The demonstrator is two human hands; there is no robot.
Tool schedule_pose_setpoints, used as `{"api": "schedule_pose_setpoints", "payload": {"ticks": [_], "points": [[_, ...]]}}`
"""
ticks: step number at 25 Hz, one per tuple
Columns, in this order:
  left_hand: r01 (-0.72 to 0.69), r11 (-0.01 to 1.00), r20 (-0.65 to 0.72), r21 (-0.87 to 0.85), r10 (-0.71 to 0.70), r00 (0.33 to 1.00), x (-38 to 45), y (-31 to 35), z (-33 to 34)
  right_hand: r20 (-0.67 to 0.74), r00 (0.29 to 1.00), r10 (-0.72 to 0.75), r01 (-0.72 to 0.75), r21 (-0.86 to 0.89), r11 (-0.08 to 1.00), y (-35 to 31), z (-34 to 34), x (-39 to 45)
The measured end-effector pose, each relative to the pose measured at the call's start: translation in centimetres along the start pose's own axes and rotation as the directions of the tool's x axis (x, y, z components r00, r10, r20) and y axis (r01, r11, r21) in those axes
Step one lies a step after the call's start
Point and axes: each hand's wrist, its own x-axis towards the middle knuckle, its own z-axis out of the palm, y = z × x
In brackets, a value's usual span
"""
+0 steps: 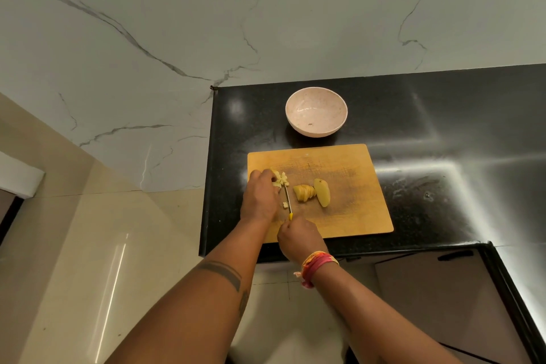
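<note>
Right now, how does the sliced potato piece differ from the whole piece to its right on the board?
The sliced piece is cut into slices leaning together; the whole piece is uncut. The sliced piece lies nearer the knife; the whole piece lies farther right and looks longer. Both are yellow and rest on the cutting board.

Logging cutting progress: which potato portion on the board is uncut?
The rightmost potato half, smooth and whole; the middle portion is sliced, and the leftmost portion, at the left hand, is diced.
</note>
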Motion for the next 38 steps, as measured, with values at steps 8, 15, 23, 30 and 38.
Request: {"api": "schedule_pose_setpoints", "payload": {"ticks": [8, 15, 23, 30, 38], "points": [[-0.239, 0.969, 0.083, -0.065, 0.244, 0.966, -2.7, -0.6, 0.8, -0.027, 1.0, 0.001, -0.001, 0.023, 1.0, 2.9, -0.7, -1.2], [-0.224, 0.973, 0.093, 0.049, 0.218, 0.971, -0.6, -0.1, 1.3, -0.043, 0.999, 0.021, -0.02, 0.029, 0.999, 2.1, -0.5, 0.1], [-0.168, 0.979, 0.101, 0.114, 0.157, 0.982, 3.6, 0.1, 0.6, -0.048, 0.997, 0.062, -0.058, 0.093, 0.994, -1.0, -0.7, 3.2], [-0.142, 0.99, -0.063, 0.009, 0.142, 0.988, 0.4, -0.3, 0.7, -0.121, 0.99, 0.073, -0.058, 0.122, 0.991, -0.3, 0.6, 0.6], [0.002, 1.0, -0.052, 0.012, -0.002, 0.999, 2.1, 0.0, 1.0, -0.06, 0.991, 0.122, -0.114, 0.128, 0.985, -2.3, 0.1, 3.6]]}}
